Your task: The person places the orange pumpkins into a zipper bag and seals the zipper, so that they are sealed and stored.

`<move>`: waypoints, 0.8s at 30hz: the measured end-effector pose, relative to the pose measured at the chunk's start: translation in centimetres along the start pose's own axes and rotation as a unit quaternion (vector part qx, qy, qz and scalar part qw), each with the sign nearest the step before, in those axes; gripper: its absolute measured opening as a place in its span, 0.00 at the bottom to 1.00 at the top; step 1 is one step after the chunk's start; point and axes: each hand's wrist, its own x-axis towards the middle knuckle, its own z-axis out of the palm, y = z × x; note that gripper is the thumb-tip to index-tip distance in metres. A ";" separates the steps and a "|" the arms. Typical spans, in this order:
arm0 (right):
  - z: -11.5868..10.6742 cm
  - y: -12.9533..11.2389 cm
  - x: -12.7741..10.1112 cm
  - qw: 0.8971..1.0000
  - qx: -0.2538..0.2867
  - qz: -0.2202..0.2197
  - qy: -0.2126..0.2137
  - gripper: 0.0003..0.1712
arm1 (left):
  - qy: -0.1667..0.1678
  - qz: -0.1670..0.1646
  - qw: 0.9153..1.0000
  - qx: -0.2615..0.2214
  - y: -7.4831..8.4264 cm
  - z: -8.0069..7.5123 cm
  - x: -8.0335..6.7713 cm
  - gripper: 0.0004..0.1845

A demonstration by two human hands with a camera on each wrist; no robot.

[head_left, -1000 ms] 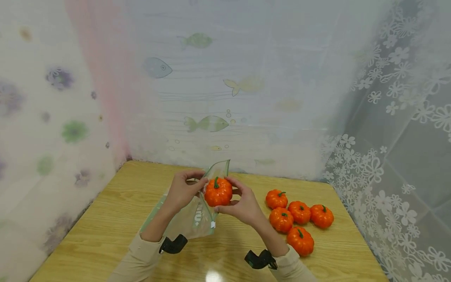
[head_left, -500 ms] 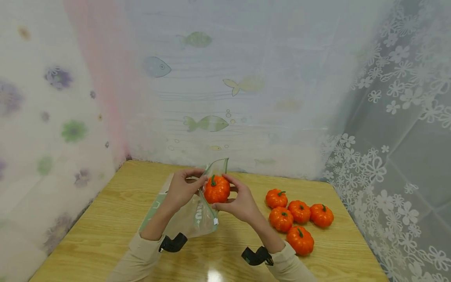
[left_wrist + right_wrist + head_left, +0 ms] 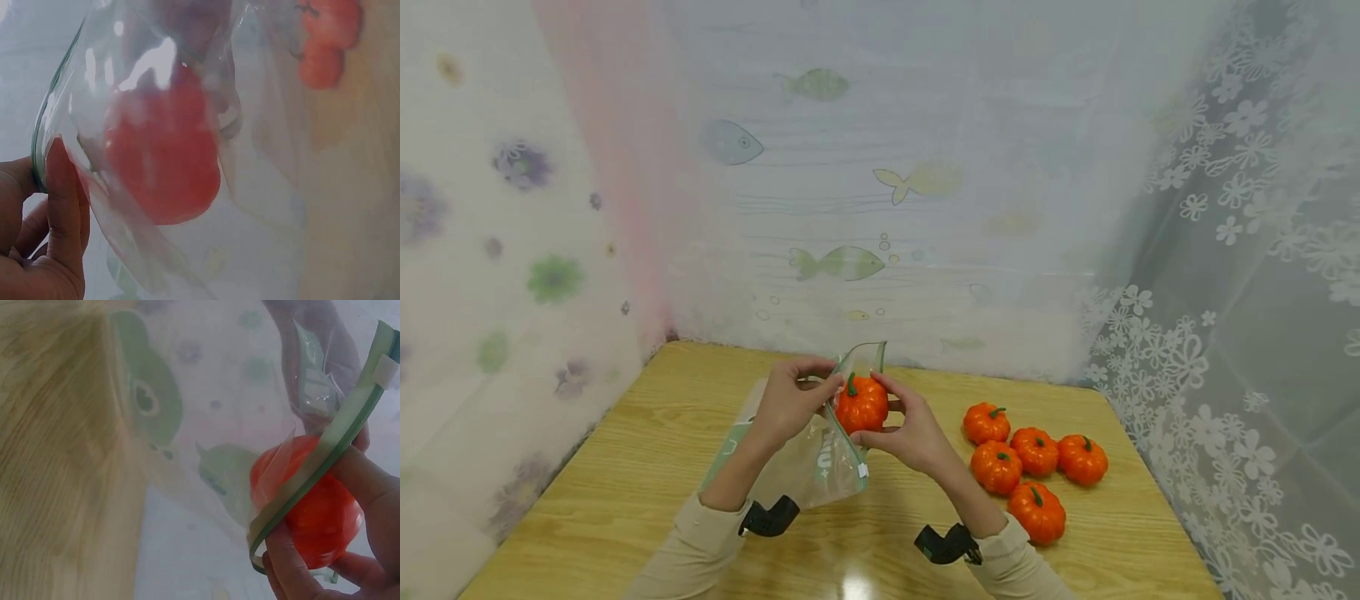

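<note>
A clear zip bag (image 3: 805, 467) with a green zip edge and a white slider hangs open in front of me. My left hand (image 3: 792, 402) pinches its rim between thumb and fingers. In my right hand (image 3: 913, 427) is a small orange pumpkin (image 3: 861, 405) with a green stem, gripped between thumb and fingers at the bag's mouth. The right wrist view shows the green zip edge crossing in front of the pumpkin (image 3: 325, 519), which sits partly inside. Through the film in the left wrist view the pumpkin (image 3: 165, 150) looks blurred.
Several more orange pumpkins (image 3: 1036, 452) stand grouped on the wooden table (image 3: 625, 467), right of my right hand. Printed curtains (image 3: 910, 208) hang behind the table and along both sides.
My right hand has moved the pumpkin slightly left, farther into the bag's mouth. The slider end of the bag has shifted a little right. My left hand keeps its pinch on the rim.
</note>
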 end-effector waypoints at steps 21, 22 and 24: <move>-0.1 -0.2 0.3 1.000 -0.015 -0.015 -0.013 0.50 | 0.009 0.003 1.000 -0.005 0.1 0.3 0.2 0.15; -0.1 -0.1 0.3 1.000 -0.010 -0.014 -0.015 0.49 | 0.010 0.003 1.000 -0.004 0.1 0.3 0.2 0.15; -0.2 -0.1 0.4 1.000 -0.001 -0.012 -0.016 0.49 | 0.013 0.001 1.000 -0.007 0.1 0.3 0.2 0.15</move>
